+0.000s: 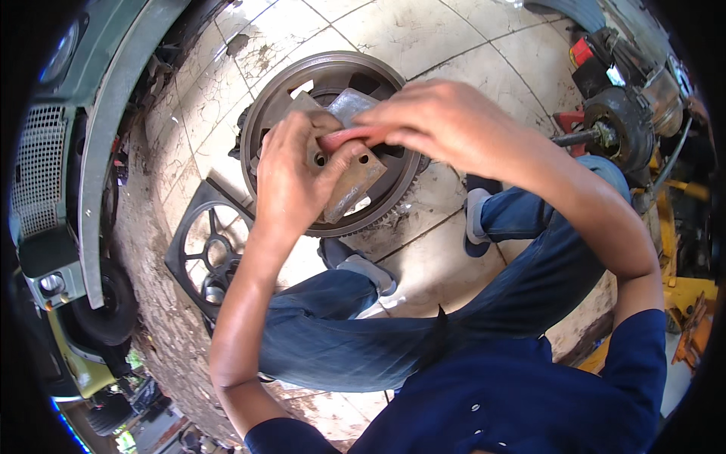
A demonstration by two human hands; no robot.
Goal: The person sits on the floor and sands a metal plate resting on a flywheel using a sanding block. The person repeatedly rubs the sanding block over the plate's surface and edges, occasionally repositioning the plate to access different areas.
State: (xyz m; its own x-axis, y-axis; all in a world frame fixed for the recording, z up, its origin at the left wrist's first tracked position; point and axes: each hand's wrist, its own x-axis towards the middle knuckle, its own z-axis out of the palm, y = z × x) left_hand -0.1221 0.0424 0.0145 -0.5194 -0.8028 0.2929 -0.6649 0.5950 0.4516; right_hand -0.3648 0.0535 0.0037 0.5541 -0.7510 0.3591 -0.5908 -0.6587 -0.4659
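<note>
Between my hands runs a short red curved strip [349,137]; its material is not clear. My left hand [293,163] is closed round its left end, thumb stretched along the near side. The fingers of my right hand [435,121], slightly blurred, pinch its right end. Right beneath lies a worn metal block [354,181] with round holes and rusty patches, partly hidden by my hands. A grey metal plate face [349,104] shows behind the strip. They rest on a large round toothed flywheel [261,98] on the floor.
A black fan shroud [189,227] lies left of the flywheel on the tiled floor [454,60]. Greasy machine parts [616,121] stand at the right. A vehicle front with a grille [41,170] is at the far left. My bent legs [355,348] frame the near side.
</note>
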